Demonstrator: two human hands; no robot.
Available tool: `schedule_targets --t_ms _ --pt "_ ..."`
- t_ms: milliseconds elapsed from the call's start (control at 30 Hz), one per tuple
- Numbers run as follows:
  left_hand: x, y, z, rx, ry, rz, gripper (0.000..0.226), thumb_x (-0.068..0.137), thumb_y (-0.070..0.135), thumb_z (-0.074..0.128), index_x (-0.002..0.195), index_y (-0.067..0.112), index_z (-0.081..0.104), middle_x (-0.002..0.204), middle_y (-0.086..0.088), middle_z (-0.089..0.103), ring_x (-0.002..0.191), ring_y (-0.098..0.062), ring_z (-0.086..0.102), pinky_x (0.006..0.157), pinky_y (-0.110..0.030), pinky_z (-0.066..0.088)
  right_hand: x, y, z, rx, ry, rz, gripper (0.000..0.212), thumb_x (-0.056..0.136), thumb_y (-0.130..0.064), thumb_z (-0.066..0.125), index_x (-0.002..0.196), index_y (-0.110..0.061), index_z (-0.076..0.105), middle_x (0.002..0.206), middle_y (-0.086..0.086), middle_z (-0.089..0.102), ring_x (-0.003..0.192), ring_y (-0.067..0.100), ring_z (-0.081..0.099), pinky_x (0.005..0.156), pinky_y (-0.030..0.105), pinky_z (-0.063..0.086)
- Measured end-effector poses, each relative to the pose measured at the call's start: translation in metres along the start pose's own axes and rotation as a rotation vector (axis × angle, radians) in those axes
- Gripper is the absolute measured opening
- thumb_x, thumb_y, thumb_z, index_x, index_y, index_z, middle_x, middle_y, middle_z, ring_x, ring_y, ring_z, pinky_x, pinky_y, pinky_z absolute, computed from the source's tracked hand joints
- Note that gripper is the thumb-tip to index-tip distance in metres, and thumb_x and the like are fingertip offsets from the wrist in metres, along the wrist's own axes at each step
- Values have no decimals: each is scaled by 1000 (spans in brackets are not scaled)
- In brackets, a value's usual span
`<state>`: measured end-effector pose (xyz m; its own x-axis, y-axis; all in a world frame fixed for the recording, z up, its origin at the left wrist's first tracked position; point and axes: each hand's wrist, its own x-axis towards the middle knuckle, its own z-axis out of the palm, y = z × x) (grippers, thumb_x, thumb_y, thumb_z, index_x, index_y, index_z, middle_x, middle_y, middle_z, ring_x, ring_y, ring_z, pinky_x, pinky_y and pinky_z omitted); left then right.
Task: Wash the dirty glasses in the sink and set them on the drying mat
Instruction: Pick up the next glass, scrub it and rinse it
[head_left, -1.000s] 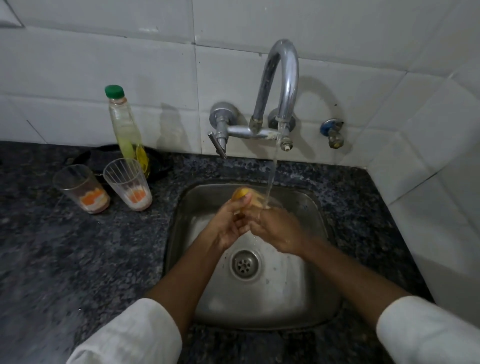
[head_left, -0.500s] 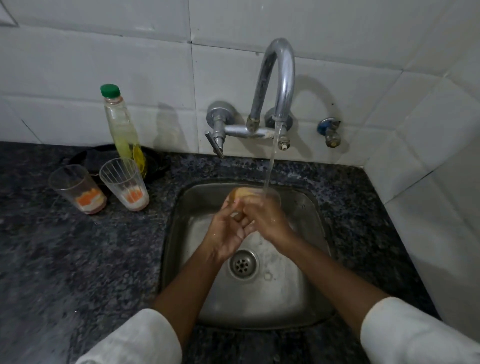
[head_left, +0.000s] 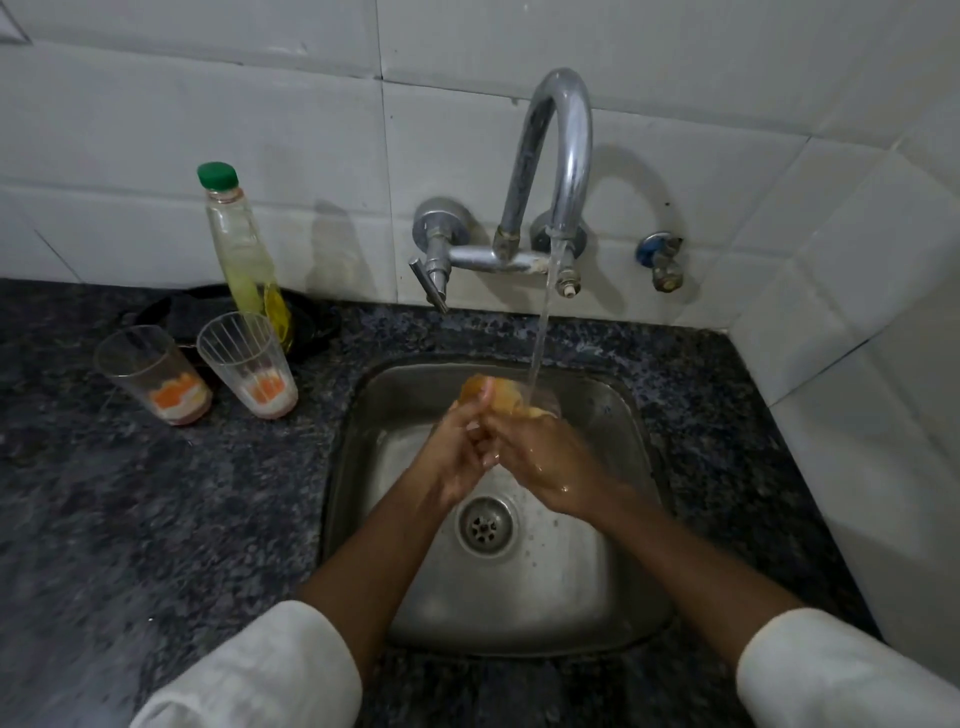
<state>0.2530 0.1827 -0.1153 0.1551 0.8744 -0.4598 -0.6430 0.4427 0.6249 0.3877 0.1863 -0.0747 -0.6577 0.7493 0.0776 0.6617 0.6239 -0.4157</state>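
Over the sink (head_left: 623, 415), both hands hold a glass (head_left: 506, 397) under the tap's (head_left: 563, 156) stream. The left hand (head_left: 457, 454) has its fingers curled round the glass's near side, thumb up against it. The right hand (head_left: 540, 457) grips it from the right, fingers wrapped and wet. Two dirty glasses (head_left: 247, 371) stand on the counter (head_left: 130, 519), left of the sink, beside a bottle (head_left: 239, 249).
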Motion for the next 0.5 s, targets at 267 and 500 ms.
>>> schedule_targets --t_ms 267,500 --pt "-4 -3 -3 -204 -66 77 32 84 25 68 108 5 66 92 -15 73 84 -26 68 71 -38 56 4 -19 -3 605 228 270 21 95 -10 52 101 3 68 89 15 68 83 25 66 73 39 52" --pt "-9 -8 2 -218 -53 8 52 90 31 62 132 2 52 110 -21 64 90 -26 70 70 -36 61 10 -13 0 475 229 253 20 90 -13 52 79 -16 67 80 -4 67 76 15 64 67 39 51"
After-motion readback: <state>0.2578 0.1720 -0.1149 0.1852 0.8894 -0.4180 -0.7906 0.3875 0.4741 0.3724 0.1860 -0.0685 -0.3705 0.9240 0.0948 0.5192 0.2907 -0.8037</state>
